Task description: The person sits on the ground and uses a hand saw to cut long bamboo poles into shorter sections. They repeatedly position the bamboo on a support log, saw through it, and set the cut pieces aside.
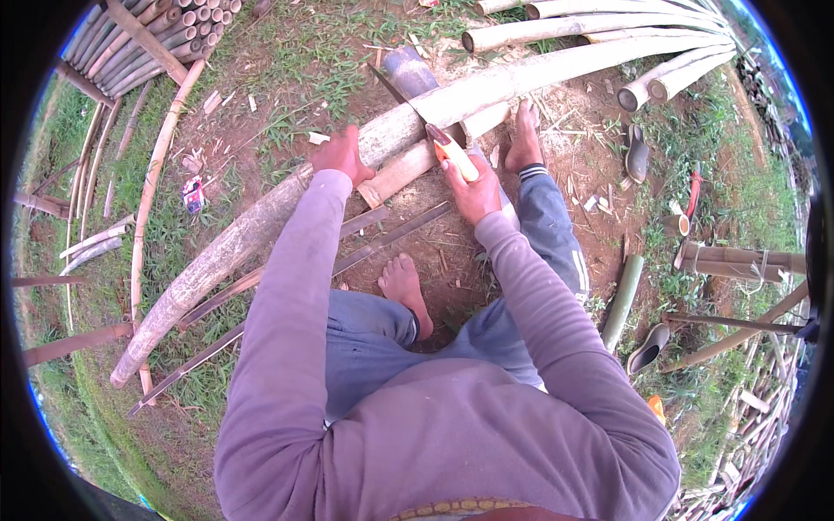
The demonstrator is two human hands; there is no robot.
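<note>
A long, pale bamboo pole (pixel 217 236) slants across the ground from the lower left to the upper right. My left hand (pixel 340 156) presses down on it with fingers bent over its side. A handsaw (pixel 458 160) with an orange-yellow handle is gripped in my right hand (pixel 475 188), just to the right of the pole. Its thin blade crosses the pole's top and points to the far left. Shorter bamboo pieces (pixel 408 170) lie beneath and beside the pole near the blade. My bare right foot stands close to the pole's near side.
Several cut bamboo poles (pixel 573 29) lie at the far right, and a bamboo stack (pixel 161 43) stands at the far left. Dark split strips (pixel 391 236) lie near my left foot. Two loose shoes (pixel 637 154) and a green bamboo length (pixel 623 304) are at the right.
</note>
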